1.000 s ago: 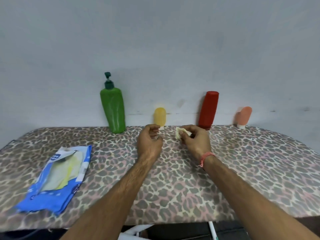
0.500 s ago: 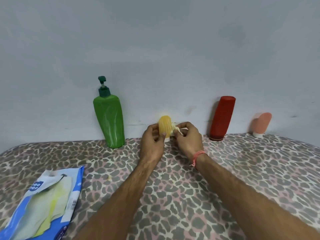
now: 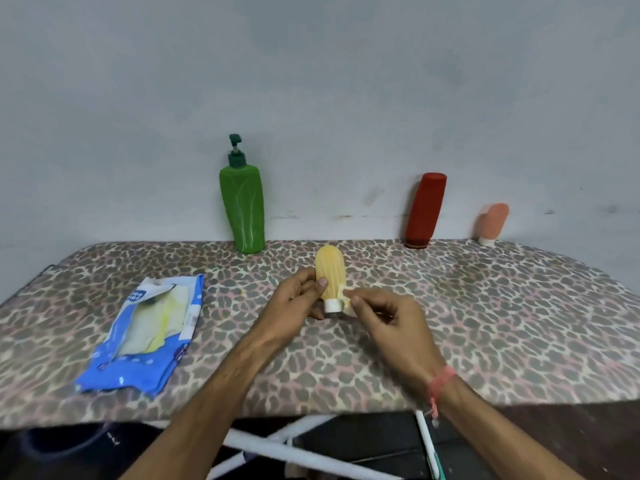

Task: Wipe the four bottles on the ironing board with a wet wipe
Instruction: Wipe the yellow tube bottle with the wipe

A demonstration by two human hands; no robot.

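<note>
Item: yellow bottle [image 3: 330, 271], cap down, lifted above ironing board [image 3: 485, 306]. L hand [image 3: 298, 303] grips its side; R hand [image 3: 384, 313] pinches wet wipe [image 3: 344, 294] vs. lower body. Tip: rotate w/ L, wipe full length incl. cap.

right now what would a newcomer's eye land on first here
The small yellow bottle held cap-down mid-board by the left hand, while the right hand pinches a wet wipe against it. Next, the tall green pump bottle by the wall, and the blue wipes packet lying at left.
</note>
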